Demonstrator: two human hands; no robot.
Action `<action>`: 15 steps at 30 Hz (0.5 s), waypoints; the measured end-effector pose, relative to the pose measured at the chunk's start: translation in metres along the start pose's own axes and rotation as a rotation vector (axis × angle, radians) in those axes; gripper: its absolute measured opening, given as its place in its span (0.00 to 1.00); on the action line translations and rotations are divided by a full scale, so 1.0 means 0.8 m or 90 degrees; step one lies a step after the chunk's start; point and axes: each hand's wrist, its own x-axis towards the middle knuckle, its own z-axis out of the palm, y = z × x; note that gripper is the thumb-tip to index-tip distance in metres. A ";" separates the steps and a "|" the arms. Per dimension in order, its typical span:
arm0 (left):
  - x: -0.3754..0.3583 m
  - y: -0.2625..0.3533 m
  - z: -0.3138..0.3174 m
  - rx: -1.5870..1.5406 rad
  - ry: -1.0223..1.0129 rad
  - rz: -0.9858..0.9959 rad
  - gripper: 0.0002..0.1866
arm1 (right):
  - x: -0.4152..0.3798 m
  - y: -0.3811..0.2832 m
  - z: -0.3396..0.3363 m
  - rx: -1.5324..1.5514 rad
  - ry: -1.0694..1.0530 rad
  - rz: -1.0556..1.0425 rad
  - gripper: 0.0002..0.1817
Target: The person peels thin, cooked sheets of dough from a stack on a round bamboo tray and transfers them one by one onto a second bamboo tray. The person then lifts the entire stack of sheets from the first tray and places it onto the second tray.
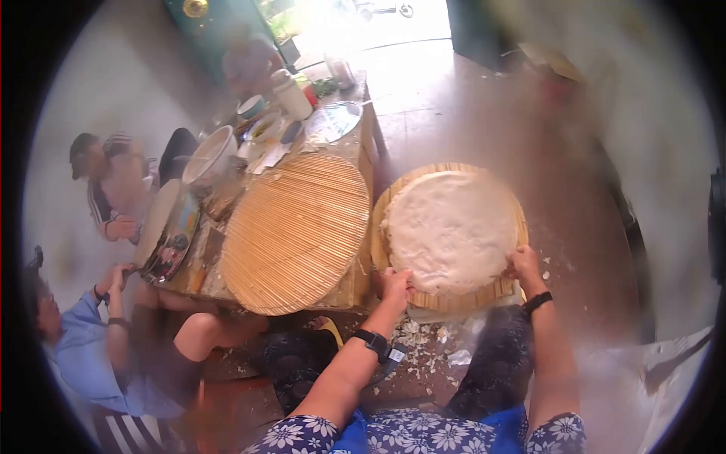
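Left hand (pixel 397 284): narrow, at dough's (pixel 451 227) near-left rim
Right hand (pixel 524 266): curled, at its right rim
Round board (pixel 469 300): under dough
Slatted mat (pixel 296 234): counter's (pixel 364 145) near-right corner

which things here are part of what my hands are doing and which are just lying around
In hand:
- pale dough sheet
- round wooden base under it
- left hand and right hand, at its edges

Seemingly lying about:
- big slatted mat, untouched
- white bowl
- white bottle
- pale scraps on the floor
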 end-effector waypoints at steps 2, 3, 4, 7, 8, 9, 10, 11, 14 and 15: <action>0.009 -0.007 0.002 0.039 0.050 0.028 0.12 | -0.004 -0.007 -0.001 -0.002 -0.001 0.023 0.09; 0.009 -0.006 0.003 0.060 0.064 0.037 0.12 | -0.007 -0.013 0.001 -0.013 0.018 0.016 0.09; 0.009 -0.005 0.004 0.055 0.067 0.040 0.12 | -0.011 -0.017 0.001 -0.024 0.040 0.011 0.09; 0.003 -0.001 0.006 0.048 0.074 0.047 0.11 | -0.012 -0.020 0.000 -0.022 0.067 0.002 0.09; 0.002 -0.001 0.007 0.048 0.076 0.053 0.11 | -0.012 -0.020 -0.001 -0.012 0.068 -0.001 0.08; 0.002 -0.001 0.006 0.048 0.077 0.057 0.10 | -0.013 -0.020 -0.001 -0.002 0.069 -0.004 0.08; 0.001 -0.001 0.006 0.034 0.063 0.057 0.09 | -0.013 -0.020 -0.001 0.012 0.060 0.003 0.07; -0.004 0.002 0.007 0.021 0.049 0.056 0.09 | -0.014 -0.021 -0.001 0.025 0.051 0.010 0.07; -0.012 0.008 0.008 -0.021 0.009 0.047 0.07 | -0.018 -0.026 -0.001 0.064 0.019 0.032 0.06; -0.013 0.008 0.007 -0.035 -0.004 0.043 0.07 | -0.018 -0.027 -0.001 0.078 0.007 0.040 0.06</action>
